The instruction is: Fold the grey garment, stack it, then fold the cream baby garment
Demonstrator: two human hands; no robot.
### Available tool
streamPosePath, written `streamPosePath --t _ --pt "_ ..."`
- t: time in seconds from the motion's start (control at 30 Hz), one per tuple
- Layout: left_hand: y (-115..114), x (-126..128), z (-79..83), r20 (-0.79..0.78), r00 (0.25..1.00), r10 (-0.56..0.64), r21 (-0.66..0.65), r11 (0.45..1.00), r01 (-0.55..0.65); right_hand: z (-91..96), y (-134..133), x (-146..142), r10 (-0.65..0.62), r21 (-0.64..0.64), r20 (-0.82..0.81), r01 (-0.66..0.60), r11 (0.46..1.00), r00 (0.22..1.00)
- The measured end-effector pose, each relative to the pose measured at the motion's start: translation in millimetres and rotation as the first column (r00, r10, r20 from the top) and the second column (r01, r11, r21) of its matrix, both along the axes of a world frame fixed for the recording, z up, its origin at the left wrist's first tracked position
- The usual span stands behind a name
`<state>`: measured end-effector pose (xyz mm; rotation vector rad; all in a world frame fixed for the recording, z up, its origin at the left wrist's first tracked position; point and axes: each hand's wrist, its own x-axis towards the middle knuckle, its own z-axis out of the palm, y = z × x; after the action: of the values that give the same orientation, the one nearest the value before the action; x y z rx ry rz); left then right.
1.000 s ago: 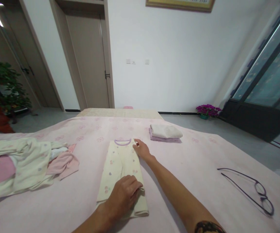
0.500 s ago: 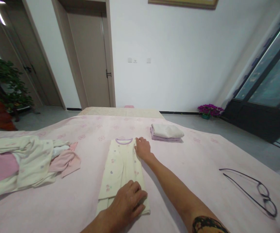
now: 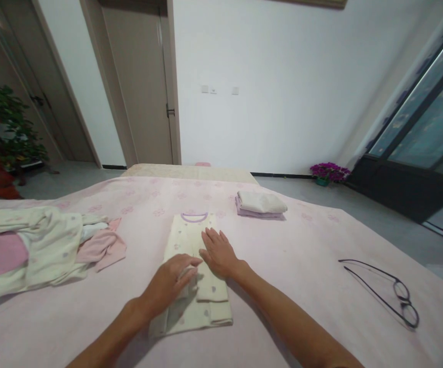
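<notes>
On pink bed (image 3: 302,255), mid-surface: cream folded garment (image 3: 193,276). Now both moved to its middle, left hand (image 3: 170,283) and right hand (image 3: 217,253), fingers spread flat, pressing, gripping nothing.

**Folded cream garment flat on the bed**

The garment (image 3: 191,276) is pale cream with small scattered floral prints and a lilac-trimmed round neckline at its 12 o'clock end. It lies flat on the pink bed cover, folded into a long narrow strip running from 12 to 6 o'clock. Layered folded edges show at the 6 o'clock end, with the sleeves tucked inward along its length.
</notes>
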<state>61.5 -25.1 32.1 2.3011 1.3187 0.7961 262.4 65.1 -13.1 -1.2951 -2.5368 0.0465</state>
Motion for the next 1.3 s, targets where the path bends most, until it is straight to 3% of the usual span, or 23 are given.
streamPosePath --t 0.07,0.17,0.27,0.37,0.6,0.73,0.83,0.9,1.1,1.3 --pt "8.7 -22.6 -9.4 -0.067 0.995 0.075 0.121 0.99 -0.067 0.6 -12.0 1.5 0.051 -0.002 0.001 -0.051 0.999 0.999" --pt "9.9 -43.3 -33.0 -0.239 0.969 0.064 0.245 0.97 -0.004 -3.3 -29.6 5.7 0.118 -0.016 0.001 -0.118 0.993 0.993" --pt "-1.9 -45.9 -53.5 -0.405 0.914 0.022 0.266 0.959 0.095 -7.8 -39.7 10.8 0.139 -0.031 -0.002 -0.139 0.99 0.99" --pt "-14.6 -40.0 -61.7 -0.478 0.878 0.008 0.256 0.958 0.131 -8.0 -42.3 13.2 0.153 -0.066 0.007 -0.152 0.986 0.988" --pt "-20.0 -35.0 -62.1 -0.428 0.903 0.041 0.248 0.966 0.073 2.5 -45.3 11.6 0.094 -0.136 -0.043 -0.099 0.986 0.995" --pt "-23.3 -37.0 -55.7 -0.168 0.969 0.182 0.281 0.951 -0.13 5.2 -47.9 12.3 0.084 -0.127 -0.08 -0.094 0.987 0.993" --pt "-24.4 -39.2 -44.2 0.031 0.95 0.311 0.228 0.923 -0.309 4.4 -49.3 13.2 0.08 -0.083 -0.109 -0.089 0.992 0.991" --pt "-24.1 -41.8 -37.3 0.084 0.92 0.382 0.158 0.907 -0.391 4.5 -50.6 13.8 0.079 -0.046 -0.138 -0.086 0.995 0.987" --pt "-21.5 -51.4 -35.0 -0.042 0.855 0.517 -0.042 0.854 -0.518 16.0 -58.3 8.3 0.274 0.059 -0.255 -0.268 0.962 0.927" --pt "-19.2 -54.2 -38.3 -0.187 0.85 0.492 -0.1 0.851 -0.515 33.1 -68.9 -12.0 0.423 -0.02 -0.276 -0.445 0.895 0.863"
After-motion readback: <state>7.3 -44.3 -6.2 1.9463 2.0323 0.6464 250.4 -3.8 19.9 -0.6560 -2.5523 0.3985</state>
